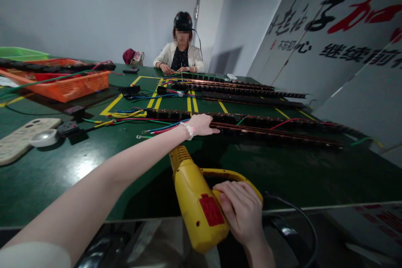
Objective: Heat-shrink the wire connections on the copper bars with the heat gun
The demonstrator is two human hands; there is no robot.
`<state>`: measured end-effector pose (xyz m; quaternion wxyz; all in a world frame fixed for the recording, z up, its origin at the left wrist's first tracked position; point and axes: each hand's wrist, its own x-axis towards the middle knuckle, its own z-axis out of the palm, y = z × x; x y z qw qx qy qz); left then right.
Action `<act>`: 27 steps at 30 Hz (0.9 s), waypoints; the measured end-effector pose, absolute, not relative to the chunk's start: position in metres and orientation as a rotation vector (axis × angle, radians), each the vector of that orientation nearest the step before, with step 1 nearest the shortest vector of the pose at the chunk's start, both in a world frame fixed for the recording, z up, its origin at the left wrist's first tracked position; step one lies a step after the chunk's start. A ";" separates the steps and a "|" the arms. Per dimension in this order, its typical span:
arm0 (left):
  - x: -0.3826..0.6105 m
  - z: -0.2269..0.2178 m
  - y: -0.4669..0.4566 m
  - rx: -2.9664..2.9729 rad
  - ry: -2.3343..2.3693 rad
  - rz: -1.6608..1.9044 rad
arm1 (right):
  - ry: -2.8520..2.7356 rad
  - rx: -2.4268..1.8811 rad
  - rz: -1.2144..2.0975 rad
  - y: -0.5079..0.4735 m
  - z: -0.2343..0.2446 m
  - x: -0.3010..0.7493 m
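At the far left, a cream plastic panel with round holes is cut off by the frame edge. A white round puck lies against it, and I cannot tell what it is. One orange plastic mesh basket sits behind, with black strips laid over it. Loose coloured wires trail across the green worktop to my left hand. That hand lies flat, fingers stretched, palm down on the near end of a long black socket strip with copper rails. I count about six such strips, though the far ones run together. My left forearm hides the nose of the one yellow plastic power tool, which hangs over the worktop's near edge. My right hand is wrapped tight round its handle, and its black cable loops off to the right. One person in a white jacket sits at the far end, hands on the strips.
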<state>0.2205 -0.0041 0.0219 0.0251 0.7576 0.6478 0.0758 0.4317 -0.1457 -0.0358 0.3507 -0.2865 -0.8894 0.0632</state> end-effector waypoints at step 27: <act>0.072 -0.041 -0.173 2.304 2.073 0.629 | -2.048 -0.800 -0.185 -0.128 -0.060 0.442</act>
